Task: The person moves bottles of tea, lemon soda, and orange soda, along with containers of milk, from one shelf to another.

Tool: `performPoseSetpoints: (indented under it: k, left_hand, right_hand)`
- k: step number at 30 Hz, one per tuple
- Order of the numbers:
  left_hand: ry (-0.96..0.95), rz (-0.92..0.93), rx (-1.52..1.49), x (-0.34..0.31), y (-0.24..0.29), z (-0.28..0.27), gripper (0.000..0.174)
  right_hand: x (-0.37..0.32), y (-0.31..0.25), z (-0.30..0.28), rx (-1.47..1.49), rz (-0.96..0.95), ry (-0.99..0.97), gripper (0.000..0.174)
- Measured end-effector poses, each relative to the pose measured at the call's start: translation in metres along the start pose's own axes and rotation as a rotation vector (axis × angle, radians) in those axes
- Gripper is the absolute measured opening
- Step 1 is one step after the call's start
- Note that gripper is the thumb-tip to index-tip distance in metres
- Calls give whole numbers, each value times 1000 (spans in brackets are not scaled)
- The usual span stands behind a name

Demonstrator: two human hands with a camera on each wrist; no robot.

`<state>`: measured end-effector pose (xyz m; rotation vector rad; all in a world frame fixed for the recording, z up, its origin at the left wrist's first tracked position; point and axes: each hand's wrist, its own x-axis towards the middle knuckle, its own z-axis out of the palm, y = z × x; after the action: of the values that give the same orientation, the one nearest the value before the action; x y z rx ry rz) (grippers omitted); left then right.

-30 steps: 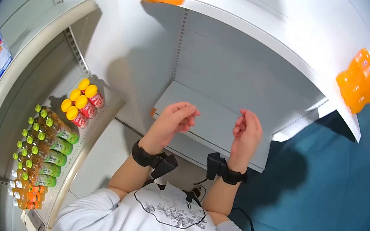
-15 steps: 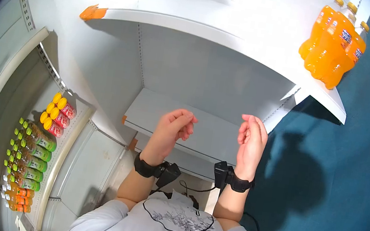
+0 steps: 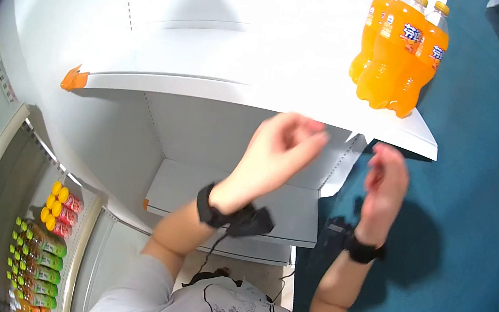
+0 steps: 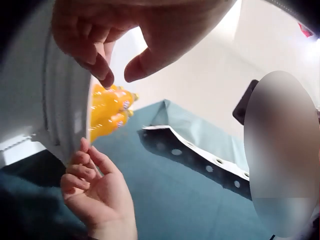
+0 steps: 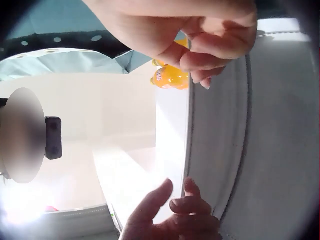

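Note:
Several orange soda bottles (image 3: 390, 61) stand in a group at the right end of a white shelf (image 3: 208, 89). My left hand (image 3: 282, 151) is just before the shelf's front edge, below and left of the bottles, its thumb and fingers apart and loosely bent with nothing between them. To its right, my right hand (image 3: 385, 181) is raised below the shelf's right end, fingers loosely curled and holding nothing. In the left wrist view the bottles (image 4: 107, 110) show between my two hands. The right wrist view has them (image 5: 170, 77) partly hidden behind my right hand (image 5: 205, 35).
Lower white shelves (image 3: 236, 202) lie beneath the upper one. An orange piece (image 3: 74, 78) covers its left corner. On a side shelf at left are yellow-capped red containers (image 3: 60, 212) and green-capped drink bottles (image 3: 40, 264). A teal cloth (image 3: 472, 251) hangs at right.
The head view has turned to the right, so the soda bottles appear larger and nearer the middle. Both hands have moved rightward, and the left has risen toward the shelf edge.

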<state>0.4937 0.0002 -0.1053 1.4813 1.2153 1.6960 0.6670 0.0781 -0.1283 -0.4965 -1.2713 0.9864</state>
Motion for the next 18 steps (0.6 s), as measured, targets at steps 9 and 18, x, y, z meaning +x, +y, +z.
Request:
performPoseSetpoints:
  k: [9,18]
  left_hand:
    - [107,224,374,167,34,56,53]
    - [100,109,216,171,10,83,38]
  right_hand:
    - [126,-42,20,-212,66,96,32]
    - [147,-19,31,-404,143,-57,26]
